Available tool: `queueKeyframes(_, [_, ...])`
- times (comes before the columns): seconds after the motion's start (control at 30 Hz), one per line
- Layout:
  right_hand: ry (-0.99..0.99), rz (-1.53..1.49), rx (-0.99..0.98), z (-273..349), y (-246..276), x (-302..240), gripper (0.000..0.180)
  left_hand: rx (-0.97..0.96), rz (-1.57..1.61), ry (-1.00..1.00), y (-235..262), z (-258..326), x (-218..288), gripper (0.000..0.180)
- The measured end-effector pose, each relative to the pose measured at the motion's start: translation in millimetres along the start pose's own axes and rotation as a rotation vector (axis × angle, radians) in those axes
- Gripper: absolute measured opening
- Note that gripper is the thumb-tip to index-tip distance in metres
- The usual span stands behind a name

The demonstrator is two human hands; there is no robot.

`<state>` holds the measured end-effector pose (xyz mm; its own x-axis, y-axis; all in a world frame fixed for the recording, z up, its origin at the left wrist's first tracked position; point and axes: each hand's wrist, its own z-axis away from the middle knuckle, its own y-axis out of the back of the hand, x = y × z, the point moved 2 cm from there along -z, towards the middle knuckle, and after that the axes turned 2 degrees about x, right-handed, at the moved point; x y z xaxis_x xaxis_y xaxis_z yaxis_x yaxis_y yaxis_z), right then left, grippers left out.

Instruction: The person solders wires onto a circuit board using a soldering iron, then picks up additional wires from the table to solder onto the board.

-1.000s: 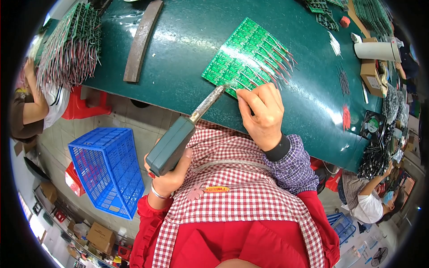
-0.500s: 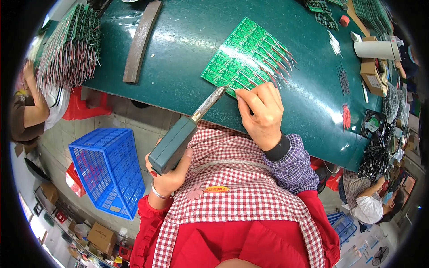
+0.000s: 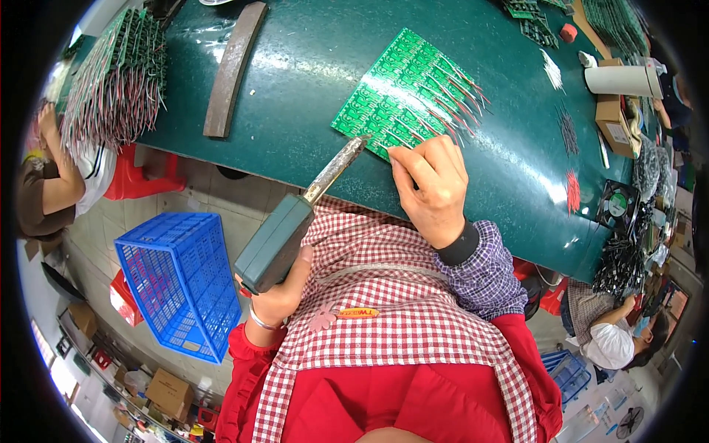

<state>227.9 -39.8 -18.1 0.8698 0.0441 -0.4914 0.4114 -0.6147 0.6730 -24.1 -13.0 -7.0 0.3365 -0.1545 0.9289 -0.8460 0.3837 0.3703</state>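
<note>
My left hand [image 3: 284, 294] is wrapped round the dark green body of a soldering gun [image 3: 275, 240]. Its long, stained metal tip reaches up to the lower corner of a green circuit board panel [image 3: 384, 88] lying flat on the table. Rows of thin red, black and white wires [image 3: 459, 107] stick out from the panel's right part. My right hand [image 3: 434, 193] rests at the panel's near edge, thumb and forefinger pinched together. What lies between those fingertips is too small to make out.
A brown metal bar [image 3: 235, 70] lies left on the green table [image 3: 295, 88]. Wired boards [image 3: 118, 81] are stacked far left. Loose white wires [image 3: 552, 71], dark wires [image 3: 567, 131] and red wires [image 3: 573, 190] lie right. A blue crate [image 3: 196, 284] stands on the floor.
My left hand has drawn the soldering gun slightly left and down, and its tip has shifted left, away from my right fingertips. My right hand and the panel have stayed put.
</note>
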Motion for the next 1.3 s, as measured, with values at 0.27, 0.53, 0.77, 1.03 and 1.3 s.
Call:
queueKeyframes(0.27, [0.000,0.001,0.004,0.0,-0.3,0.4,0.020,0.053,0.015,0.118,-3.4,-7.4,11.8,0.017])
queueKeyframes(0.53, [-0.004,-0.007,0.003,0.1,-0.3,-0.5,0.019,0.050,0.025,0.138,-3.4,-8.5,13.6,0.019])
queueKeyframes(0.77, [-0.001,-0.017,0.008,-3.7,1.5,-1.8,0.022,0.069,0.048,0.122,-5.6,-8.5,8.9,0.021])
queueKeyframes(1.03, [-0.055,-0.017,-0.040,1.9,20.1,3.9,0.019,0.075,0.108,0.050,-14.8,-22.2,6.1,0.029])
queueKeyframes(1.3, [-0.116,0.141,0.146,-21.4,80.2,74.3,0.015,0.132,0.296,0.264,-22.1,-32.6,10.9,0.032])
